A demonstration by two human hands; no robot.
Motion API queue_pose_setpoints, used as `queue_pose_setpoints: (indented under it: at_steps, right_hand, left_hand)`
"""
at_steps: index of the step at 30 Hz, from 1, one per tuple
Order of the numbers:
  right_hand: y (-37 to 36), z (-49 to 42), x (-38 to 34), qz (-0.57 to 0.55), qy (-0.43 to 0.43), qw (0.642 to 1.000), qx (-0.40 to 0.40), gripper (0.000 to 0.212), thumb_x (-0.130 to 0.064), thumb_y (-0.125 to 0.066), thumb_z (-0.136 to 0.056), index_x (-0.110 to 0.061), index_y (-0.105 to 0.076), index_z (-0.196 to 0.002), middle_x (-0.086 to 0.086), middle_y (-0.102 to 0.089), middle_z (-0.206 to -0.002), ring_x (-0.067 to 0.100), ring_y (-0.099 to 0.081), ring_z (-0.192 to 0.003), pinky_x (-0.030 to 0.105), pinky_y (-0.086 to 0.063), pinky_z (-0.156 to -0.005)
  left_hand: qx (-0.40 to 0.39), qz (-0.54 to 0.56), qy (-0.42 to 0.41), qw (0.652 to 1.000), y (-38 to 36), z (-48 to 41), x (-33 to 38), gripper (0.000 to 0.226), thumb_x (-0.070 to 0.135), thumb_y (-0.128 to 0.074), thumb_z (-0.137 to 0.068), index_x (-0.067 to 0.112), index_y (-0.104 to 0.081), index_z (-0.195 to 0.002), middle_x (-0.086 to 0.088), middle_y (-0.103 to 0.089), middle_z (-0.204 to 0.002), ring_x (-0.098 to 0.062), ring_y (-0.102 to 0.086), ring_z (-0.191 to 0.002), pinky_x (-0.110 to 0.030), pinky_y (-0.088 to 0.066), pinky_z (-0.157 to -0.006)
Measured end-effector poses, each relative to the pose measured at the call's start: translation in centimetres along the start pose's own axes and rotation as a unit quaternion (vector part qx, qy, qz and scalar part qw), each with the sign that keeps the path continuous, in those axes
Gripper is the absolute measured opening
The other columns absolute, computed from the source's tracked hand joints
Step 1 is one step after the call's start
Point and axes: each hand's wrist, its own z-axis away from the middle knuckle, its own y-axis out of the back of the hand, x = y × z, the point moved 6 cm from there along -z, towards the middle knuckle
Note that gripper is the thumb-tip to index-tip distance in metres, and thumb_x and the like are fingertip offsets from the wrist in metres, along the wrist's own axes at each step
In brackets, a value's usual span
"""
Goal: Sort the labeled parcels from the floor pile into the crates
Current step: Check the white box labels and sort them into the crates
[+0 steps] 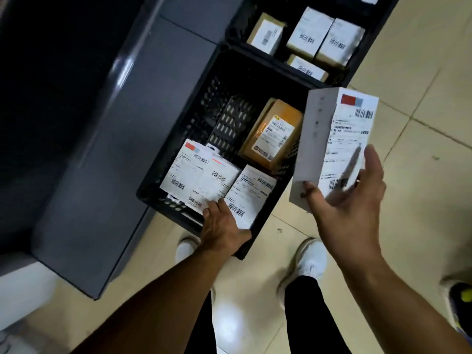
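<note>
A black slotted crate (196, 116) stands on the floor before me, holding several white labeled parcels and a brown taped parcel (270, 131). My left hand (219, 223) reaches over the crate's near rim, its fingers on a white parcel (212, 185) inside. To the right of the crate my right hand (347, 200) holds a tall white labeled box (329, 146) upright from below, thumb on its side face and fingers round the labeled face. A second black crate (378, 29) behind holds several brown and white labeled parcels.
A grey cabinet or shelf unit (107, 149) runs along the left side of the crates. Beige tiled floor (421, 123) lies to the right. My feet in white shoes (309, 264) stand just below the near crate. A dark shoe (459, 297) shows at the right edge.
</note>
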Motion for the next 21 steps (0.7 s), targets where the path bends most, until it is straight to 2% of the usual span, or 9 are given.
queue_pose_setpoints:
  at_steps: [3,5,9,12,17,19,21]
  right_hand:
    - [0.0,-0.2,0.8,-0.019,0.001,1.0,-0.015,0.102,-0.044,-0.081,-0.077,-0.045,-0.016,-0.156,-0.015,-0.028,-0.142,0.008,-0.033,-0.14,0.05,-0.046,-0.11]
    - [0.3,0.1,1.5,-0.025,-0.006,0.999,-0.019,0.1,-0.043,-0.083,-0.078,-0.046,-0.018,-0.155,-0.018,-0.027,-0.141,0.008,-0.033,-0.139,0.051,-0.047,-0.11]
    - [0.9,0.8,3.1,-0.006,-0.019,1.0,-0.016,0.102,-0.064,-0.075,-0.065,-0.055,-0.019,-0.149,-0.01,-0.034,-0.145,0.015,-0.039,-0.14,0.053,-0.047,-0.108]
    - [0.9,1.3,4.3,-0.003,-0.026,0.999,-0.022,0.102,-0.071,-0.072,-0.061,-0.06,-0.019,-0.147,-0.006,-0.036,-0.148,0.019,-0.041,-0.14,0.054,-0.046,-0.109]
    - [0.6,1.5,5.9,0.015,-0.024,0.999,-0.029,0.105,-0.071,-0.073,-0.061,-0.054,-0.02,-0.15,-0.002,-0.039,-0.15,0.023,-0.045,-0.138,0.056,-0.046,-0.108]
    - [0.6,1.5,6.6,0.019,-0.028,0.999,-0.022,0.104,-0.069,-0.076,-0.063,-0.053,-0.02,-0.15,-0.002,-0.041,-0.15,0.023,-0.047,-0.138,0.056,-0.046,-0.109]
    - [0.4,1.5,7.1,0.017,-0.032,0.999,-0.02,0.101,-0.069,-0.078,-0.067,-0.054,-0.021,-0.149,-0.002,-0.041,-0.151,0.022,-0.046,-0.139,0.055,-0.046,-0.11]
  left_hand:
    - [-0.033,0.001,0.017,0.999,-1.4,-1.2,-0.3,0.115,0.05,-0.079,-0.076,0.005,-0.01,-0.156,-0.016,-0.019,-0.154,-0.035,-0.02,-0.143,-0.043,-0.031,-0.115]
    - [-0.031,-0.018,0.015,0.999,-1.9,-1.9,-0.6,0.118,0.05,-0.08,-0.077,0.004,-0.007,-0.157,-0.019,-0.018,-0.155,-0.037,-0.02,-0.144,-0.041,-0.029,-0.118]
    - [0.007,-0.057,0.005,0.998,-2.8,-2.5,-0.1,0.12,0.049,-0.079,-0.079,0.0,-0.003,-0.158,-0.02,-0.022,-0.154,-0.037,-0.024,-0.142,-0.04,-0.034,-0.115]
    - [0.009,-0.04,0.015,0.999,-4.4,-2.8,0.6,0.117,0.045,-0.078,-0.083,-0.002,-0.001,-0.158,-0.023,-0.02,-0.153,-0.04,-0.021,-0.144,-0.042,-0.028,-0.119]
    - [0.005,0.019,0.047,0.999,-6.8,-3.7,-0.2,0.11,0.021,-0.08,-0.084,0.007,-0.001,-0.16,-0.025,-0.015,-0.155,-0.043,-0.024,-0.141,-0.047,-0.038,-0.114]
    - [0.02,0.006,0.014,1.0,-7.1,-3.9,-0.4,0.1,0.001,-0.07,-0.087,0.013,-0.005,-0.161,-0.022,-0.019,-0.153,-0.041,-0.028,-0.139,-0.043,-0.039,-0.113]
    - [0.011,-0.023,-0.019,1.0,-7.7,-3.8,-0.5,0.093,-0.008,-0.058,-0.089,0.018,-0.007,-0.162,-0.021,-0.015,-0.157,-0.04,-0.022,-0.143,-0.042,-0.037,-0.115]
